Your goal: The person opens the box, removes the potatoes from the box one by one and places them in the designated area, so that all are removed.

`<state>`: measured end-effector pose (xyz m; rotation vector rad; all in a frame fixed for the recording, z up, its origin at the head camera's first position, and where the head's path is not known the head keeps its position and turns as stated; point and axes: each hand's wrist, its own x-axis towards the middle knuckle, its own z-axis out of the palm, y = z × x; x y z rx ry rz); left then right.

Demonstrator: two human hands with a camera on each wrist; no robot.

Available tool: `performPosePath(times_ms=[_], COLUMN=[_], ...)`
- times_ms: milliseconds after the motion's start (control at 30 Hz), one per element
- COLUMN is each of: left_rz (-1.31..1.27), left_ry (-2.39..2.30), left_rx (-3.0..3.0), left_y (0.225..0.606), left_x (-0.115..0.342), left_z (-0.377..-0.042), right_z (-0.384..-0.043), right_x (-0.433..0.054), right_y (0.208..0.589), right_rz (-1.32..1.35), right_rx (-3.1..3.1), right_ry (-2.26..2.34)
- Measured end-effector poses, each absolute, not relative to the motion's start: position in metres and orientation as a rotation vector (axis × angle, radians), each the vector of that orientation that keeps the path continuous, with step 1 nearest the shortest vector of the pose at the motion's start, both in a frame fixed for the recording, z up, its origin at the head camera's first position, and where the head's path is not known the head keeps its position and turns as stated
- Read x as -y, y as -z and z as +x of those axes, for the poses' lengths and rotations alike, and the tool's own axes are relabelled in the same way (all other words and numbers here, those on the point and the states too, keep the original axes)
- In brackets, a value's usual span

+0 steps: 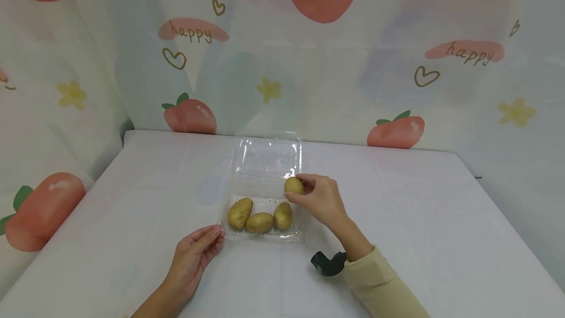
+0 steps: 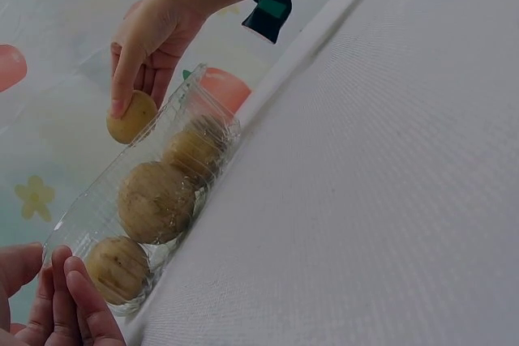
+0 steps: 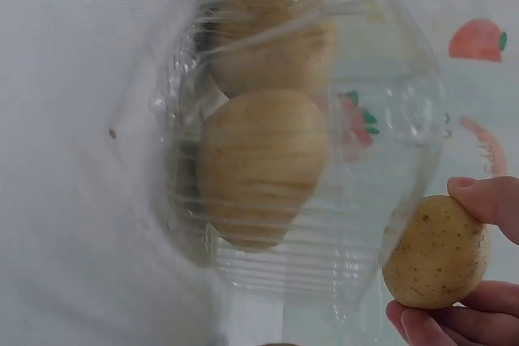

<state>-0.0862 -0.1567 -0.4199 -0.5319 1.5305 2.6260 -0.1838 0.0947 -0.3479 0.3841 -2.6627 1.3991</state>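
A clear plastic clamshell box (image 1: 265,237) sits on the table, its lid (image 1: 267,157) folded back toward the wall. Three potatoes lie in its base: a longer potato (image 1: 240,214) at left, an oval potato (image 1: 260,223) in the middle and another potato (image 1: 283,216) at right. My right hand (image 1: 322,199) pinches a fourth, roundish potato (image 3: 438,253) between thumb and fingers. It is above the right back part of the base, by the hinge. At the front left corner, my left hand (image 1: 197,254) pinches the box's rim between thumb and fingertips.
A white cloth (image 1: 423,239) covers the table. Behind it hangs a wall cloth (image 1: 318,72) printed with fruit and flowers. A dark strap-like piece (image 1: 328,263) shows at the right wrist, beside the beige sleeve (image 1: 379,283).
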Motion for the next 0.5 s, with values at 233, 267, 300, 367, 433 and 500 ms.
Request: performPosePath(times_ms=[233,267,300,367,433,500], left_rz=[-0.564,-0.569,-0.573,-0.567,-0.556,-0.55], left_ry=[-2.633,-2.633,-2.634,-2.628,-2.623,-2.618], left_rx=[-1.515,-1.511,-1.506,-1.503,-1.508,-1.515], left_y=[0.42,0.42,0.42,0.42,0.42,0.42], left_x=[0.157,0.157,0.158,0.158,0.158,0.158], left_z=[-0.086,-0.086,-0.086,-0.086,-0.086,-0.086], right_z=[-0.187,-0.187,-0.187,-0.188,-0.189,-0.19], right_x=[-0.106,-0.108,-0.109,-0.111,-0.114,-0.118], right_y=[0.346,0.346,0.345,0.345,0.344,0.344], right_rz=[0.339,0.337,0.334,0.329,0.323,0.318], right_rx=[2.638,2.64,2.641,2.641,2.638,2.635], right_ry=[-1.415,-1.409,-1.402,-1.393,-1.39,-1.39])
